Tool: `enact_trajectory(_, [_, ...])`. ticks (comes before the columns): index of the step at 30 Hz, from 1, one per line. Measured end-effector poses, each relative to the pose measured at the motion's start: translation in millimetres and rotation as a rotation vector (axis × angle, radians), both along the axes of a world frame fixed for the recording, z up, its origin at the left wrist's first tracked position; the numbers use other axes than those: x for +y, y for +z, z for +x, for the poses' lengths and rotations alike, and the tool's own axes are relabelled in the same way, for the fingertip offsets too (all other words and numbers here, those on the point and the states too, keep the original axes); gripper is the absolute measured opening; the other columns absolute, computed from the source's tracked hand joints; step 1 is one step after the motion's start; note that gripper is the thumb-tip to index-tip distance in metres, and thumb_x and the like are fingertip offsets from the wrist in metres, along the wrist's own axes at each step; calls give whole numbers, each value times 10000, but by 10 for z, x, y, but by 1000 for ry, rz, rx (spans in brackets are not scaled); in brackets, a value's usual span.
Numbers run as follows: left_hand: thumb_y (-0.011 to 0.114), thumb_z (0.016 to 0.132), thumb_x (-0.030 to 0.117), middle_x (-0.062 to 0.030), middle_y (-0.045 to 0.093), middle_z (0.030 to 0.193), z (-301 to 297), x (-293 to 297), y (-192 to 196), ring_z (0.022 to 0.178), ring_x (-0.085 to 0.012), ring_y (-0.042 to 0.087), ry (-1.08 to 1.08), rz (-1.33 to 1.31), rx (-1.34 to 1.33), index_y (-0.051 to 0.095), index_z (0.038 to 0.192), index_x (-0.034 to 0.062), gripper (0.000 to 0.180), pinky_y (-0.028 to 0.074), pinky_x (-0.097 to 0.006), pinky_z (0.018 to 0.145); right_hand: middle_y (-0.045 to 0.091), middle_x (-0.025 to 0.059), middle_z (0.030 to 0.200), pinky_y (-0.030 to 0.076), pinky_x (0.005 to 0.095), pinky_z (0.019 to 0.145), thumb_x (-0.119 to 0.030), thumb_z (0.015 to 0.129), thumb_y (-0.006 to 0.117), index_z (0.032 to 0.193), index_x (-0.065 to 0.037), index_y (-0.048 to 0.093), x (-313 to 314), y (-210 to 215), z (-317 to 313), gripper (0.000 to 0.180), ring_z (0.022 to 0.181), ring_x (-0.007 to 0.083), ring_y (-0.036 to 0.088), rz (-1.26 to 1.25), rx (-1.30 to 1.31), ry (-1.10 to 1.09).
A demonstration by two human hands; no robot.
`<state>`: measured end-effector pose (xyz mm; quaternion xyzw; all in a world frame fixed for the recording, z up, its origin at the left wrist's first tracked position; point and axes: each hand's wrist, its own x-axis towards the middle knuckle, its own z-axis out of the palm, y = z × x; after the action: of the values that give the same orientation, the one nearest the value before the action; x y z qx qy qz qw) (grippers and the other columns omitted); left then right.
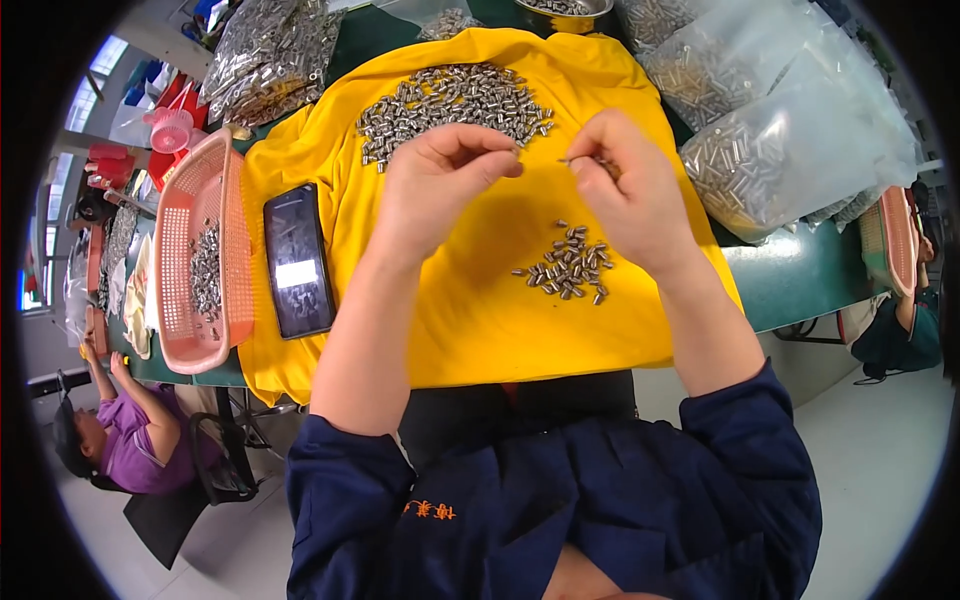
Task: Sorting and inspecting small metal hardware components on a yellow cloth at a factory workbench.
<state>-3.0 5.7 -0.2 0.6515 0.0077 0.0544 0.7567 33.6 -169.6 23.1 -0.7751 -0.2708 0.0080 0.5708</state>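
Observation:
My left hand (432, 190) is raised over the yellow cloth (470, 340), thumb and fingertips pinched together; whatever they hold is too small to make out. Facing it, my right hand (640, 195) is closed with a small metal piece at its fingertips, and more metal shows within its curled fingers. Behind my left hand spreads a large pile of small metal cylinders (450, 100). Below my right hand lies a smaller group of similar metal cylinders (570, 265), scattered on the cloth nearer to me.
A phone (298, 260) lies left of my left forearm, beside a pink basket (245, 240) with metal parts in it. Bags of metal parts (740, 165) stand at right, another bag (270, 60) at far left. A metal bowl (565, 20) sits at the back. A person (150, 435) sits left.

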Motion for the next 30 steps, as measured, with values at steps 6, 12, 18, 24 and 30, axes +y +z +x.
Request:
enact_trajectory(6, [578, 753, -17, -81, 607, 810, -45, -101, -13, 758, -149, 599, -90, -85, 4, 575, 866, -23, 113, 477, -228, 700, 397, -25, 690, 310, 179, 527, -17, 766, 467, 803, -43, 430, 30, -22, -7, 58, 607, 41, 351, 47, 115, 183])
enact_trajectory(12, [580, 752, -20, -82, 608, 813, -53, -108, -16, 755, -148, 601, -109, -39, -9, 576, 868, -23, 116, 478, -223, 694, 400, -21, 675, 312, 186, 516, -21, 760, 470, 787, -43, 424, 20, -45, 3, 58, 589, 45, 347, 45, 53, 179])
enact_trajectory(18, [595, 737, -22, -67, 613, 797, -64, -114, 3, 739, -119, 592, -102, 49, -18, 593, 848, -26, 111, 477, -213, 684, 480, 105, 616, 374, 298, 488, -50, 709, 490, 764, -36, 430, 42, -52, -5, 82, 527, 228, 467, -70, -153, 137])
enact_trajectory(24, [597, 727, -31, -59, 615, 794, -76, -134, -9, 730, -106, 587, -76, 91, -34, 599, 834, -28, 107, 475, -204, 679, 477, 112, 624, 375, 323, 494, -46, 711, 486, 770, -40, 432, 60, -72, -28, 81, 537, 255, 470, -75, -186, 132])
enact_trajectory(30, [596, 725, -36, -59, 616, 807, -67, -154, 0, 736, -104, 585, -58, 61, -60, 601, 828, -26, 104, 476, -202, 675, 477, 117, 636, 378, 326, 504, -44, 716, 481, 778, -38, 426, 75, -80, -11, 83, 547, 260, 472, -57, -181, 139])
